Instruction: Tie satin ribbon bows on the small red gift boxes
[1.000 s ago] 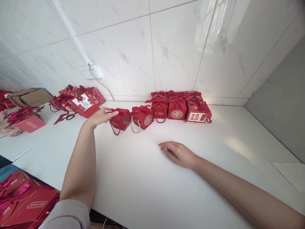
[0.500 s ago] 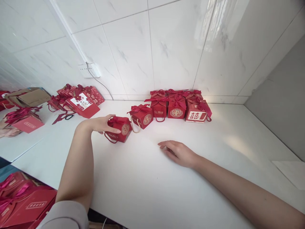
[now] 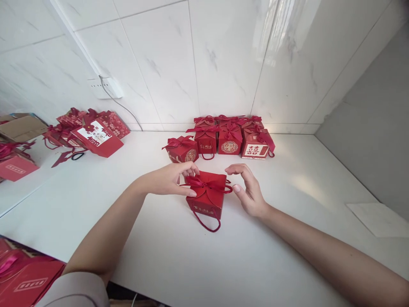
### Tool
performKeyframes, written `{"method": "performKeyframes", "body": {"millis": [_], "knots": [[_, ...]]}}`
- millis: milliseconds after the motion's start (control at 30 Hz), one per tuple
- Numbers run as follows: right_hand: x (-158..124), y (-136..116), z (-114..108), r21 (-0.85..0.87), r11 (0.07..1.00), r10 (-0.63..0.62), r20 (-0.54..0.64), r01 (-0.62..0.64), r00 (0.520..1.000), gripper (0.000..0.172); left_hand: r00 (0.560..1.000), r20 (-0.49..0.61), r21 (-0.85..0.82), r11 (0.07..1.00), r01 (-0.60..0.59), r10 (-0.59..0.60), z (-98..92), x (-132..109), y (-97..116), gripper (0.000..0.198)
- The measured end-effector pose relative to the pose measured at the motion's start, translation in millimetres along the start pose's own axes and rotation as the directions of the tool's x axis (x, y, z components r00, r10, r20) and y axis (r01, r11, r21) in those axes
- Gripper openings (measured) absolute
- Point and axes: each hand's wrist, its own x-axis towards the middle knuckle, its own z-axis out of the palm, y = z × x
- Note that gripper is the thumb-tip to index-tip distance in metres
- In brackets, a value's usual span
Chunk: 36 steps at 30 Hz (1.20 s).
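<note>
Head view, white counter [image 3: 179,260]. A red gift box [image 3: 207,200] sits on the counter near the middle, well in front of the row of boxes [image 3: 230,143] lined up against the tiled wall and just in front of a lone box [image 3: 181,150] at that row's left end. Its ribbon bow [image 3: 204,184] faces up and its cord handle [image 3: 207,222] lies loose on the counter at the near side. The left hand [image 3: 169,180] grips the box lightly at its upper left edge, thumb laid along the near corner and fingers curled over the far one. The right hand [image 3: 251,192] is released, fingers curved and spread, cupped just beside the right face; whether the thumb touches the ribbon loop cannot be told. Judgement on handling: the card walls look thin, so pressure belongs on the corners and folded edges, not on the flat faces. The right palm should meet the side squarely opposite the left so the box does not skid or twist. Fingers are best kept off the bow to avoid flattening it, and the cord kept clear of the base so the box sits level. Off to the left, well apart: a heap of red bags and boxes [image 3: 92,136] and a wall socket [image 3: 105,87]. A paper sheet [image 3: 377,218] lies at far right.
</note>
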Motion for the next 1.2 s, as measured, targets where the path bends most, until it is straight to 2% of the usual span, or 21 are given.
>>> {"method": "performKeyframes", "body": {"millis": [100, 200, 267, 367, 500, 600, 667, 767, 867, 967, 1033, 1100, 1200], "knots": [[6, -14, -3, -0.061, 0.997, -0.047, 0.128, 0.055, 0.991, 0.044, 0.999, 0.030, -0.096, 0.994, 0.043, -0.040, 3.5, 1, -1, 0.052], [10, -27, -1, -0.081, 0.996, -0.030, 0.182, 0.046, 0.983, 0.043, 0.998, 0.066, -0.230, 0.973, 0.010, 0.005, 2.9, 1, -4, 0.046], [12, -32, 1, -0.059, 0.998, 0.004, 0.186, 0.007, 0.983, 0.039, 0.993, 0.091, -0.338, 0.941, -0.038, 0.073, 2.7, 0, -5, 0.041], [13, -34, 2, -0.032, 0.998, 0.052, 0.168, -0.047, 0.984, 0.022, 0.989, 0.096, -0.413, 0.908, -0.066, 0.115, 3.1, -1, -2, 0.039], [13, -30, 2, 0.123, 0.971, 0.188, 0.132, -0.205, 0.973, 0.013, 0.993, 0.093, -0.356, 0.934, -0.032, 0.069, 1.3, -3, 2, 0.044], [12, -25, 5, 0.313, 0.879, 0.330, 0.150, -0.361, 0.932, 0.017, 0.994, 0.103, -0.281, 0.960, 0.003, 0.027, -3.0, -5, 3, 0.052], [13, -23, 6, 0.399, 0.824, 0.368, 0.162, -0.402, 0.916, 0.018, 0.992, 0.122, -0.239, 0.971, 0.021, 0.008, -6.5, -6, 1, 0.057], [15, -21, 6, 0.507, 0.762, 0.404, 0.115, -0.403, 0.908, 0.016, 0.986, 0.163, -0.189, 0.980, 0.063, -0.032, -13.0, -8, -2, 0.061], [19, -18, 3, 0.638, 0.662, 0.461, 0.067, -0.393, 0.885, 0.014, 0.980, 0.172, -0.106, 0.987, 0.118, -0.099, -22.1, -13, -6, 0.062], [21, -14, 0, 0.736, 0.576, 0.507, 0.019, -0.355, 0.862, 0.014, 0.963, 0.213, 0.002, 0.986, 0.165, -0.162, -33.2, -20, -11, 0.047], [22, -13, -1, 0.762, 0.561, 0.537, -0.037, -0.324, 0.843, 0.014, 0.943, 0.257, 0.078, 0.977, 0.197, -0.211, -40.5, -25, -16, 0.029], [25, -12, -3, 0.766, 0.567, 0.570, -0.100, -0.303, 0.815, 0.015, 0.925, 0.275, 0.130, 0.963, 0.235, -0.263, -46.8, -29, -23, 0.020], [30, -12, -10, 0.758, 0.598, 0.607, -0.217, -0.260, 0.765, 0.016, 0.898, 0.200, 0.204, 0.913, 0.354, -0.392, -53.7, -31, -37, 0.018]]}}
